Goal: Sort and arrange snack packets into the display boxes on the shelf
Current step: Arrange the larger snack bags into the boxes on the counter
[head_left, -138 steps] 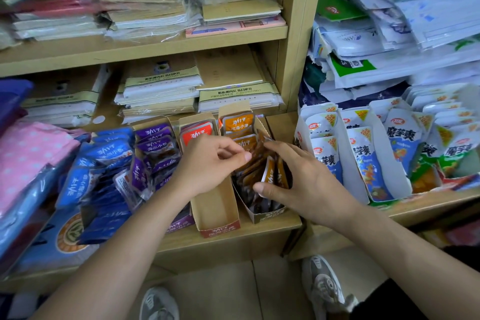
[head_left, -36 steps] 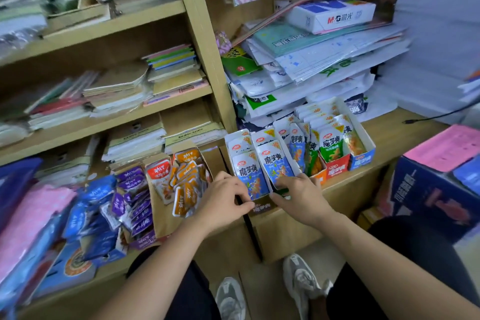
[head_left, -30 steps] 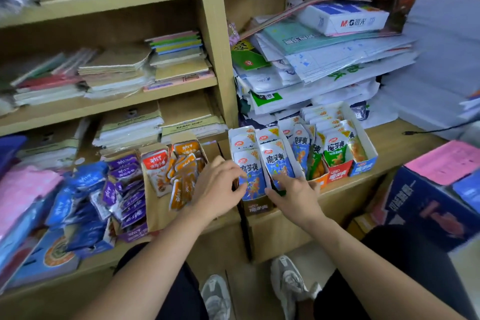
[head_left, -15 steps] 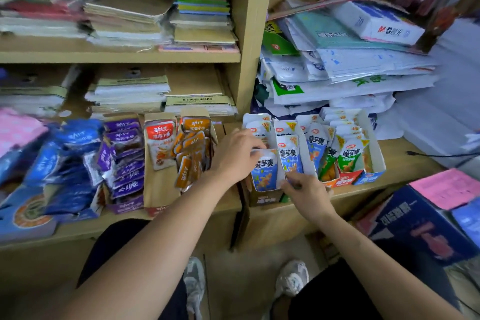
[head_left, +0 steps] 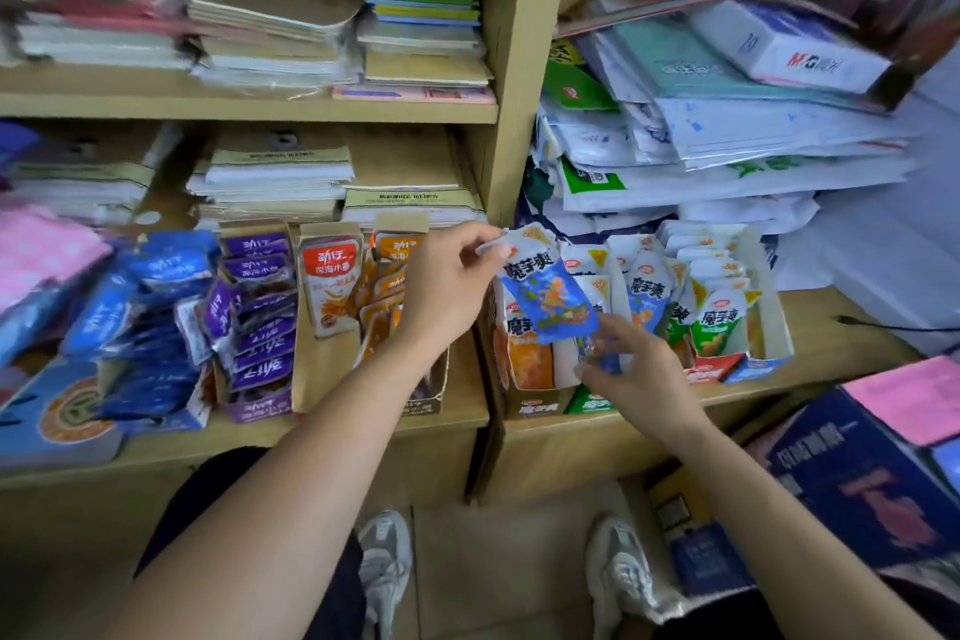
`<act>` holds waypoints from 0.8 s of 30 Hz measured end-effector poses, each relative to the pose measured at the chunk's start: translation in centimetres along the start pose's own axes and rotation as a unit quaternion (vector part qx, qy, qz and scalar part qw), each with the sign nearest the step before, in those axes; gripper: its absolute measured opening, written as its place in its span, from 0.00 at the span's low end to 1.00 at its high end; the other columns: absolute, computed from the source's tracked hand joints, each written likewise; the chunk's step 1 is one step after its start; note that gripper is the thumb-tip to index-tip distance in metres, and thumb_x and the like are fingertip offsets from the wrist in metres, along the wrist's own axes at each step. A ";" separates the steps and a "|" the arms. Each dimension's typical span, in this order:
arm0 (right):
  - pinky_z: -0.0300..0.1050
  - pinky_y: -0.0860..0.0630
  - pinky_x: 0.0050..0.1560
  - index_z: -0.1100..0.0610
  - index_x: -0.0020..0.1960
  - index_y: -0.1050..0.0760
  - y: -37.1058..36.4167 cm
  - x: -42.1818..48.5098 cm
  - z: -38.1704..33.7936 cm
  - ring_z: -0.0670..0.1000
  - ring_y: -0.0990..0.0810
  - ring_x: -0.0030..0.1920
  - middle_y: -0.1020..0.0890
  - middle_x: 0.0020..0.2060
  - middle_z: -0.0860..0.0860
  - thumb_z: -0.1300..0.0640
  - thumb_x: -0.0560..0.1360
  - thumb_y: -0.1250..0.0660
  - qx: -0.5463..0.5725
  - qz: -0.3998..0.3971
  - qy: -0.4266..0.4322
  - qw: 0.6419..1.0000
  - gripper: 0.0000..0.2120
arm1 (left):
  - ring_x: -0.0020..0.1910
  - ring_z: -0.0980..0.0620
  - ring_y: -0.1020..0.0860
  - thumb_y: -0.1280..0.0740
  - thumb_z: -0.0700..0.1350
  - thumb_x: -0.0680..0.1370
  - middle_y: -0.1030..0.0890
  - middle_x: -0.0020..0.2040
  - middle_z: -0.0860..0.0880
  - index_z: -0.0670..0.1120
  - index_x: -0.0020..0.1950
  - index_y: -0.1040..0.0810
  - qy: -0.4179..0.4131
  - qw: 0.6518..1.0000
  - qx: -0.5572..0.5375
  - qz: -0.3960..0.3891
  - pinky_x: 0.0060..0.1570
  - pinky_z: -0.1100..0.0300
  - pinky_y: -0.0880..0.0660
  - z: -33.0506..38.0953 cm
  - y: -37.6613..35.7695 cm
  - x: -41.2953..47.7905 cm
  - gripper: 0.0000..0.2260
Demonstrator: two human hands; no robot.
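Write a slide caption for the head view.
Left hand pinches a blue snack packet above the display box; right hand just below it.

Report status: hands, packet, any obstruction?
Left hand pinches blue packet by its top, above the display box. Right hand low at the box front, grip unclear. Nothing blocking the box.

Shop: stacked notebooks, snack display boxes

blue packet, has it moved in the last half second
Yes. The blue packet has risen out of the display box: the left hand pinches its top edge and holds it above that box.
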State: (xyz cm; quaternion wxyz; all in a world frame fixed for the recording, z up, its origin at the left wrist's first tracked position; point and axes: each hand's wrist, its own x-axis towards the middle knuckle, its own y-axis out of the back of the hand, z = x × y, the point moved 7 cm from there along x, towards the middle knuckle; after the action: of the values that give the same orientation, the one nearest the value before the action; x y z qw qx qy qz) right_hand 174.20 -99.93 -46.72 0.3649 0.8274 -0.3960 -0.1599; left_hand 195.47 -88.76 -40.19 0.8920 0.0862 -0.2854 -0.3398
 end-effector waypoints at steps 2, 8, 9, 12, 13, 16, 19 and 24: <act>0.38 0.24 0.54 0.49 0.70 0.27 1.1 -0.1 -0.5 0.42 0.22 0.57 0.20 0.59 0.43 0.51 0.72 0.23 0.060 0.053 0.026 0.996 0.28 | 0.37 0.64 0.23 0.29 0.42 0.79 0.19 0.37 0.60 0.46 0.47 0.15 -0.013 1.000 -0.015 -0.009 0.37 0.65 0.31 0.7 -0.3 0.1 0.03; 0.32 0.24 0.42 0.50 0.59 0.21 2.7 1.5 -3.3 0.41 0.19 0.46 0.17 0.48 0.46 0.54 0.77 0.27 0.113 0.061 0.096 0.987 0.12 | 0.40 0.65 0.22 0.29 0.40 0.79 0.18 0.40 0.64 0.55 0.48 0.17 -0.042 0.994 -0.063 -0.078 0.42 0.69 0.29 2.6 -2.7 -0.7 0.08; 0.37 0.26 0.34 0.51 0.48 0.22 2.9 1.9 -3.6 0.44 0.21 0.36 0.20 0.38 0.48 0.55 0.77 0.28 0.117 0.058 0.102 0.986 0.03 | 0.41 0.64 0.21 0.28 0.40 0.78 0.18 0.42 0.64 0.57 0.50 0.18 -0.036 0.993 -0.084 -0.080 0.43 0.66 0.26 2.6 -3.1 -0.8 0.11; 0.50 0.27 0.31 0.52 0.35 0.33 5.2 3.5 -2.6 0.58 0.24 0.31 0.29 0.26 0.50 0.57 0.77 0.28 0.153 0.124 0.087 0.977 0.17 | 0.50 0.58 0.19 0.28 0.40 0.78 0.16 0.54 0.57 0.55 0.64 0.22 -0.012 0.990 -0.116 -0.085 0.51 0.62 0.21 2.1 -4.2 -0.7 0.17; 0.57 0.22 0.34 0.56 0.37 0.29 6.4 3.9 -1.8 0.63 0.21 0.35 0.24 0.28 0.55 0.57 0.77 0.28 0.183 0.156 0.073 0.968 0.13 | 0.53 0.57 0.19 0.28 0.40 0.78 0.17 0.57 0.56 0.53 0.67 0.23 -0.013 0.993 -0.082 -0.085 0.54 0.62 0.22 1.7 -4.6 -0.5 0.18; 0.65 0.19 0.40 0.60 0.46 0.21 8.6 4.8 0.6 0.59 0.17 0.38 0.17 0.39 0.64 0.61 0.76 0.29 0.238 0.190 0.033 0.952 0.03 | 0.58 0.57 0.24 0.28 0.46 0.78 0.18 0.58 0.58 0.52 0.67 0.21 -0.073 0.987 0.115 -0.086 0.60 0.56 0.28 0.9 -6.4 -0.2 0.17; 0.65 0.18 0.36 0.61 0.49 0.21 8.9 5.2 2.3 0.63 0.16 0.41 0.17 0.40 0.65 0.62 0.76 0.29 0.248 0.168 0.006 0.954 0.03 | 0.63 0.52 0.29 0.31 0.56 0.78 0.18 0.60 0.57 0.55 0.67 0.20 -0.152 0.944 0.264 -0.128 0.60 0.50 0.35 1.2 -9.4 -0.1 0.17; 0.49 0.26 0.36 0.68 0.49 0.27 8.1 5.6 4.3 0.53 0.27 0.34 0.26 0.37 0.69 0.56 0.75 0.29 0.265 0.120 -0.040 0.956 0.15 | 0.66 0.49 0.34 0.34 0.60 0.79 0.19 0.61 0.59 0.57 0.68 0.22 -0.169 0.878 0.402 -0.199 0.60 0.47 0.45 1.3 -12.7 1.5 0.19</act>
State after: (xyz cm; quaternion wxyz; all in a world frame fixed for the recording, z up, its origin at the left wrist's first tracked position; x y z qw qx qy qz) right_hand 171.00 -109.69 -43.62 0.1332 0.8335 -0.5349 -0.0377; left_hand 188.52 -99.27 -42.87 0.6323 0.4338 -0.5205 -0.3756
